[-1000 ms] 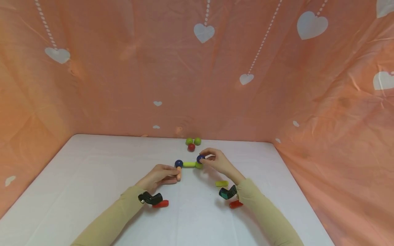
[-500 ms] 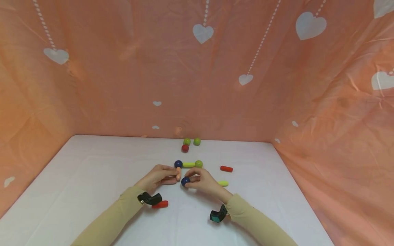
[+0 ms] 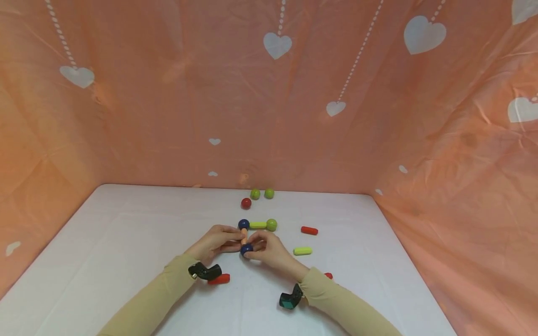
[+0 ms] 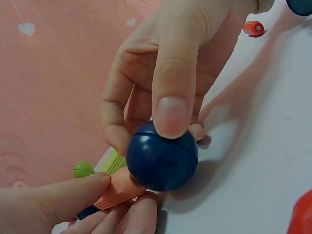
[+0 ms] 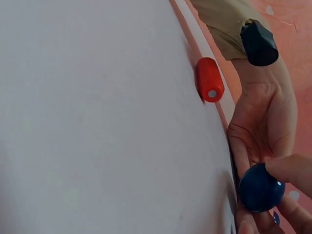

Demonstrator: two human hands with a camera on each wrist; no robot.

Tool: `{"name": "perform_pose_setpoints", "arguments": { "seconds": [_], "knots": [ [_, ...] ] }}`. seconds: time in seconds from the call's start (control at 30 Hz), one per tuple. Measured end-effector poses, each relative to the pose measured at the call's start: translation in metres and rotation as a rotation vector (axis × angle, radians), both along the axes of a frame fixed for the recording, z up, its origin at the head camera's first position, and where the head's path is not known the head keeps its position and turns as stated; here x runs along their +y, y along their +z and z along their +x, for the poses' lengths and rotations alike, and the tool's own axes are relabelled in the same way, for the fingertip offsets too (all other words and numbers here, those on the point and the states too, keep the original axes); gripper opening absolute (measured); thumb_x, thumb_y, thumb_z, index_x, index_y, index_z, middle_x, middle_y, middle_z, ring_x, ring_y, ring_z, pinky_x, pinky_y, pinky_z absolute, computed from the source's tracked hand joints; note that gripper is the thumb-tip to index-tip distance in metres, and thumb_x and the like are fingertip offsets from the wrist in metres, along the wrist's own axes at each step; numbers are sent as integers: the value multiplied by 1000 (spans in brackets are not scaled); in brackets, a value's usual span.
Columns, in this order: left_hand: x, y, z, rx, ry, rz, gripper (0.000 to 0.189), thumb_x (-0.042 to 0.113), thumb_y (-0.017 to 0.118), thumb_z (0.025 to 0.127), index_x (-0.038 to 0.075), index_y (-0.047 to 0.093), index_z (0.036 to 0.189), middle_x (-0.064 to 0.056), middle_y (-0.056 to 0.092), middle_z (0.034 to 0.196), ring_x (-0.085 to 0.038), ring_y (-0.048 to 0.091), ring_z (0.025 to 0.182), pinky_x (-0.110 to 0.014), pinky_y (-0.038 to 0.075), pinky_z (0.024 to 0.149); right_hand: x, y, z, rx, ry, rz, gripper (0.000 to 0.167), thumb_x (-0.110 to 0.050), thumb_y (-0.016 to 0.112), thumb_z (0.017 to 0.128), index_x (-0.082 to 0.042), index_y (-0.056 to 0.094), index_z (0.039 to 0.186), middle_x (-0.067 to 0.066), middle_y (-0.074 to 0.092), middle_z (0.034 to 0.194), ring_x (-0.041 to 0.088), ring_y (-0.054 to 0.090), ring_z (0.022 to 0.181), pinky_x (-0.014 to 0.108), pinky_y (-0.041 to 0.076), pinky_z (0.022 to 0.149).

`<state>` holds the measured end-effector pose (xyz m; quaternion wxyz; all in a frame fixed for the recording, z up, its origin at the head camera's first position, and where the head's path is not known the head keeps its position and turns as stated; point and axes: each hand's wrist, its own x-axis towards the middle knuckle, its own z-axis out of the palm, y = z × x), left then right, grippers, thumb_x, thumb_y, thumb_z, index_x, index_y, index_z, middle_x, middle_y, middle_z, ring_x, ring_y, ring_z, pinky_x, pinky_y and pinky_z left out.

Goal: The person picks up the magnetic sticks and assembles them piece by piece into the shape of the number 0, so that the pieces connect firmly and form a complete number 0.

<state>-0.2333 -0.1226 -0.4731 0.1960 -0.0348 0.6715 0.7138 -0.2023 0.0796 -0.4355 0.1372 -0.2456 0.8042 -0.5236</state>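
In the head view my left hand (image 3: 216, 241) pinches a short orange magnetic stick (image 3: 244, 236) between thumb and fingers. A dark blue ball (image 3: 244, 224) sits at the stick's far end. From that ball a yellow-green stick (image 3: 258, 225) runs right to a green ball (image 3: 272, 224). My right hand (image 3: 269, 250) pinches a second blue ball (image 3: 246, 250) at the near end of the orange stick. The left wrist view shows this held ball (image 4: 162, 157) right at the end of the orange stick (image 4: 119, 189), the right thumb on top of it.
Two loose green balls (image 3: 255, 193) and a red ball (image 3: 245, 203) lie near the back edge of the white table (image 3: 159, 219). To the right are a red stick (image 3: 309, 230), a yellow-green stick (image 3: 302, 251) and another red stick (image 3: 328, 276), partly behind the sleeve. One red stick (image 3: 219, 279) lies by the left wrist.
My right hand has carried its blue ball from over the green ball toward me and left, to the orange stick's near end. The loose red ball has rolled left. My left hand has stayed put.
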Motion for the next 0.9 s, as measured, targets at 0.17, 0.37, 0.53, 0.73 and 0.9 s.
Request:
{"name": "perform_pose_setpoints", "arguments": {
  "seconds": [0.17,0.37,0.53,0.73,0.9],
  "knots": [
    [1,0,0,9,7,-19,32,9,68,89,-10,62,113,-15,65,104,-21,66,90,-34,55,82,-4,-7,-1,16,-32,3,23,-1,72,84,4,60,102,15,62,98,24,63,84,19,52,67],
    [1,0,0,2,18,-16,31,9,68,89,-9,62,113,-16,65,103,-21,66,89,-34,55,81,-2,-32,-14,12,-55,14,24,-6,75,83,-3,61,103,6,63,97,16,63,82,20,52,67],
    [2,-1,1,-6,35,-16,34,9,69,88,-10,59,114,-17,64,104,-21,66,88,-33,56,80,8,-33,-21,11,-43,-8,29,-10,75,83,-5,60,107,7,63,101,18,64,86,25,54,72],
    [5,-1,1,-20,73,-12,37,8,72,86,-9,58,115,-18,64,103,-21,67,86,-33,56,79,26,-21,-36,101,-59,-2,32,-9,74,84,0,59,111,12,64,104,21,63,92,30,53,80],
    [7,0,1,-40,114,-58,39,10,74,84,-7,59,117,-17,65,103,-21,68,84,-32,57,76,42,-16,-56,178,-106,-9,34,-4,74,83,3,59,113,14,64,104,26,61,97,37,53,83]
  ]
}}
